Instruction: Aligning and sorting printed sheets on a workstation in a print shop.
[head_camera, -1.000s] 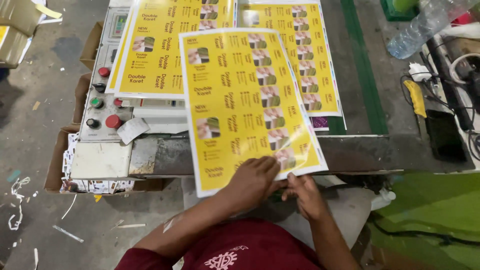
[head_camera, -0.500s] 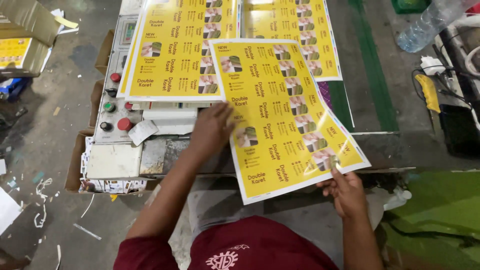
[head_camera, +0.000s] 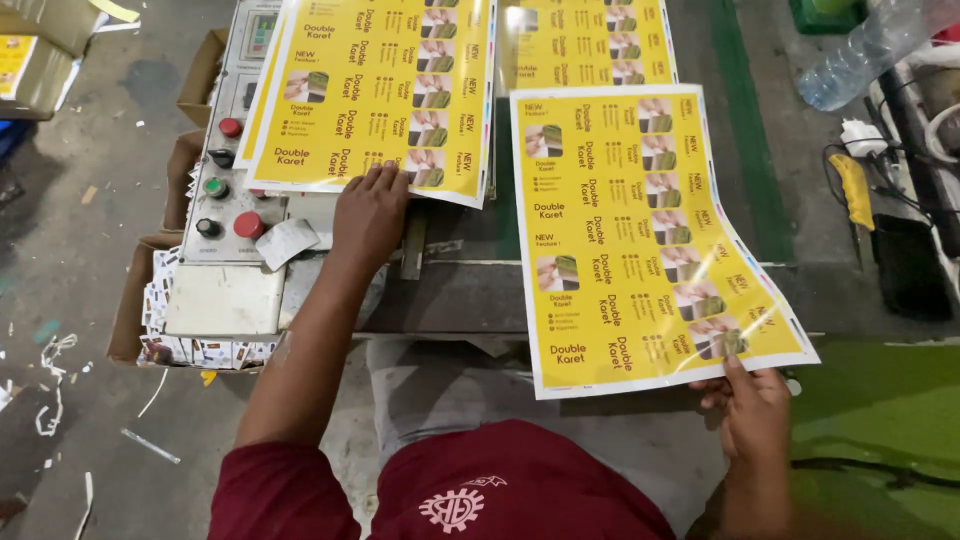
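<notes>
Bare bench (head_camera: 455, 295) lies open between the sheets; the button panel (head_camera: 225, 180) crowds the left.

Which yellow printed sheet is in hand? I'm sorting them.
The sheet nearest the person, pinched at its lower corner by the right hand; the others lie flat on stacks.

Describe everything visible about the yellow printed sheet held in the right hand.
The yellow printed sheet is a large glossy paper rectangle with a white border, carrying repeated label blocks of dark text and small product photos in rows. It lies tilted, its upper part resting flat on the metal worktable and its lower part hanging past the table's front edge. The right hand pinches its lower right corner, thumb on top. It looks uncreased and uncut. The left hand rests on a separate stack, not on this sheet.
</notes>
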